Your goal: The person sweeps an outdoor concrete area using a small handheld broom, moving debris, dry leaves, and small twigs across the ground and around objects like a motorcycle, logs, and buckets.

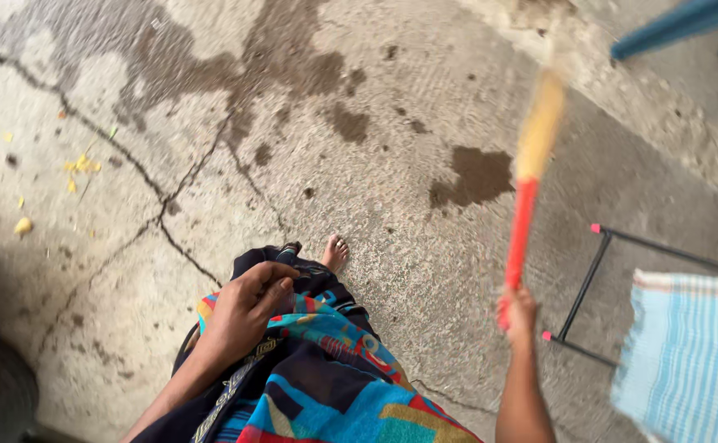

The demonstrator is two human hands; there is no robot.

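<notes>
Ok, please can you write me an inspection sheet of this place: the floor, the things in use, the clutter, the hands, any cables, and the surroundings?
Surface: cracked concrete floor with dark damp patches.
Job's things: broom with red handle and yellowish bristles, blurred, raised over the floor.
Clutter: yellow scraps scattered on the floor at the left.
Grippers: right hand closed around the red handle; left hand gripping the colourful patterned cloth at the person's front.
Cables: nothing seen.
Surroundings: black metal frame with pink end caps and a blue striped cloth at the right; blue bars at top right; a bare foot below the cloth.
</notes>
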